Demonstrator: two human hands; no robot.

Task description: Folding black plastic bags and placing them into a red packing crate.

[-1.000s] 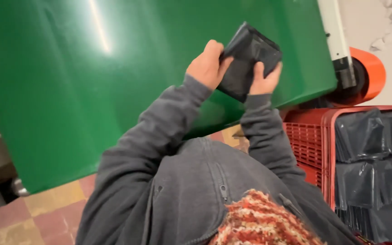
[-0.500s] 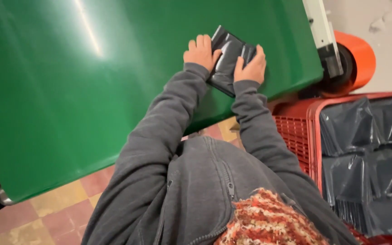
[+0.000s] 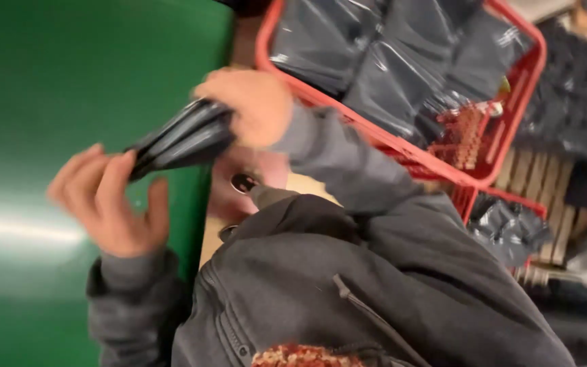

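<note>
Head view: blurred by motion, looking down over the person's grey jacket [image 3: 375,292] at both hands, which meet over the edge of a green counter [image 3: 69,81].
Thing in hand: a flat black plastic packet [image 3: 181,139], seen nearly edge-on and tilted, its higher end toward the red crate [image 3: 504,146].
Packet's place: it hangs above the counter's edge, just beside the red crate's near rim and clear of both surfaces.
Right hand: the right hand [image 3: 253,105] is clenched around the packet's upper end, the grip wrapped over it so that the end is hidden under the fingers.
Left hand: the left hand [image 3: 113,200] sits at the packet's lower end, away from the crate; the fingertips pinch or touch that end, with the other fingers spread loosely. How firm this grip is cannot be told through the blur.
Red crate: a mesh-walled plastic crate next to the counter, filled with more black packets [image 3: 388,61] that lie flat and overlap one another.
Beyond the crate: a second red rim sits below it with another dark packet [image 3: 507,228] in it, and a wooden pallet [image 3: 545,180] shows behind.
Bottom edge: a patch of red and cream knit [image 3: 304,357] lies below the jacket, on the side far from the crate.
</note>
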